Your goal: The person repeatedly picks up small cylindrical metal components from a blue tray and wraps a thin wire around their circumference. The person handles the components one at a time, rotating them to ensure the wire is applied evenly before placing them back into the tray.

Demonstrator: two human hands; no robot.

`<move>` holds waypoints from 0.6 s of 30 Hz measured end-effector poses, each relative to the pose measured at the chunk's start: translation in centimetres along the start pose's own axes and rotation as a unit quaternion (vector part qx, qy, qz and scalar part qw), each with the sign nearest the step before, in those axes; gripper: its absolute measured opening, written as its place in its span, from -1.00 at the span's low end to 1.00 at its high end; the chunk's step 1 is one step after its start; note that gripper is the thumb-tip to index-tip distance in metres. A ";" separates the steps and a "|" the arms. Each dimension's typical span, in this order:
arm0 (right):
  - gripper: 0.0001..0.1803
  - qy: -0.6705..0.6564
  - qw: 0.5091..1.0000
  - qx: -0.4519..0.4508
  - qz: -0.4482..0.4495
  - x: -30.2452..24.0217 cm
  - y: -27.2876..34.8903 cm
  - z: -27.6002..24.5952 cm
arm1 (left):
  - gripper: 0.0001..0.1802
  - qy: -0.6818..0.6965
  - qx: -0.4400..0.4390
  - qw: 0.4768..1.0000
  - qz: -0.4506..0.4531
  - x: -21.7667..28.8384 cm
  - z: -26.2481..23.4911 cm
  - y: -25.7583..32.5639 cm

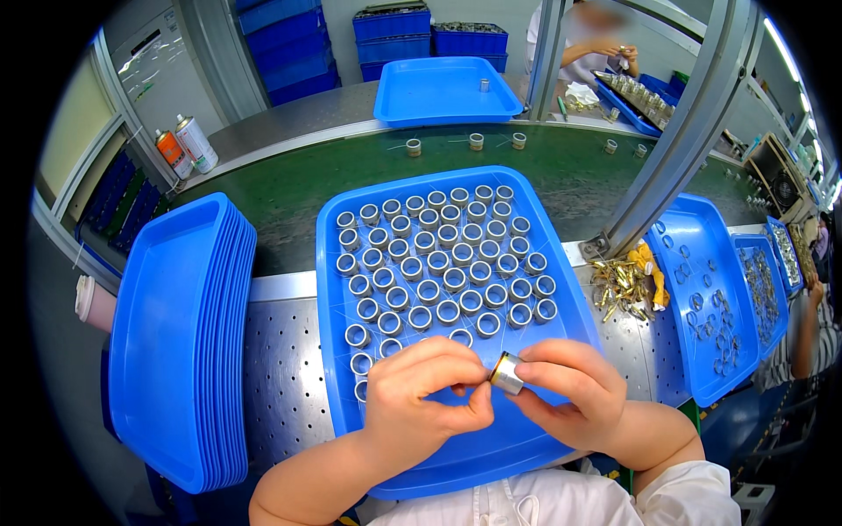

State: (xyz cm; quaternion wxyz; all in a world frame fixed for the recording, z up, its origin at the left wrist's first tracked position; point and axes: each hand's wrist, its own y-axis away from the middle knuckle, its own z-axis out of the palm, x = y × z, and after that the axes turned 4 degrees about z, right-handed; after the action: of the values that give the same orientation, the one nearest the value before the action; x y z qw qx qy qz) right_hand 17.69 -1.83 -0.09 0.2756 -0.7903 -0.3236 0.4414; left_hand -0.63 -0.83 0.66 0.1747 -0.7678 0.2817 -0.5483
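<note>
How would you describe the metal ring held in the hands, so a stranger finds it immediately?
Start at the big blue tray in the middle, filled with rows of metal rings. At its near edge, the left hand and right hand meet. The held ring alone is lifted off the tray.

Trays (561,289): five flat, plus one stack (180,337). Spray cans (184,147): two. Rings (443,263) in near tray: roughly fifty. Crates (390,26): several.

One head-worn fisheye view looks steeply down from just above the near edge of the blue tray (561,298), facing forward across it. The tray sits close and central; beyond it the tabletop (289,351) and green belt (561,180) curve away, and edges beside the tray bend toward the dark rim.
</note>
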 end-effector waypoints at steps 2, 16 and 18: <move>-0.58 0.002 1.000 -0.002 -0.003 0.1 0.1 0.0 | -0.81 -0.010 0.002 1.000 0.005 -0.1 0.0 0.2; -0.59 0.012 1.000 0.005 -0.025 0.3 0.1 0.1 | -0.81 -0.004 0.012 1.000 0.007 -0.2 0.1 0.2; -0.58 0.015 0.999 0.001 -0.029 0.3 0.0 0.0 | -0.81 0.012 0.014 1.000 0.000 -0.3 0.1 0.1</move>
State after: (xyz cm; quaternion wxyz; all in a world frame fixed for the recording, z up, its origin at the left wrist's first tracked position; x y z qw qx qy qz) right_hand 17.81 -1.60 -0.32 0.2942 -0.7869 -0.3414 0.4215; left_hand -0.65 -0.72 0.42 0.1821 -0.7588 0.2763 -0.5610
